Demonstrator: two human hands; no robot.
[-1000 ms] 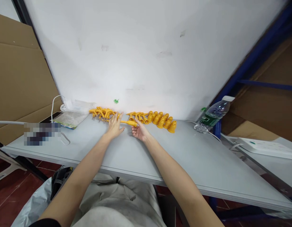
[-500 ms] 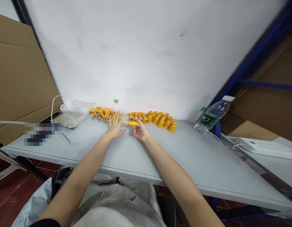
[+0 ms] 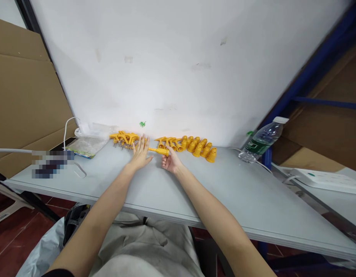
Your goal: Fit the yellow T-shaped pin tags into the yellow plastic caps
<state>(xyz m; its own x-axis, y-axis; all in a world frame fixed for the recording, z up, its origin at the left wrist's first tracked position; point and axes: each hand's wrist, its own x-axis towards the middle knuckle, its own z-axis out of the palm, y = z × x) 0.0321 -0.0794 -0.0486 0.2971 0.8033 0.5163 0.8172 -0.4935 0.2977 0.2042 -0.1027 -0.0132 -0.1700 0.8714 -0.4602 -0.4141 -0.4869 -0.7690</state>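
Note:
My left hand (image 3: 141, 154) lies flat on the grey table (image 3: 172, 192) with fingers stretched out, its fingertips at a pile of yellow T-shaped parts (image 3: 124, 138). My right hand (image 3: 171, 161) is closed on the cap end of a yellow assembled piece (image 3: 159, 151), which points left toward the left hand. A row of yellow cone-shaped caps (image 3: 199, 148) stands along the white wall just right of the hands.
A clear bag of small parts (image 3: 87, 145) and a white cable (image 3: 68, 127) lie at the far left. A plastic water bottle (image 3: 261, 140) leans at the table's right corner. A white power strip (image 3: 328, 180) rests on the neighbouring surface. Cardboard stands at left.
The right hand has drawn the yellow piece slightly closer and curled tighter on it. The left hand stays flat in nearly the same place.

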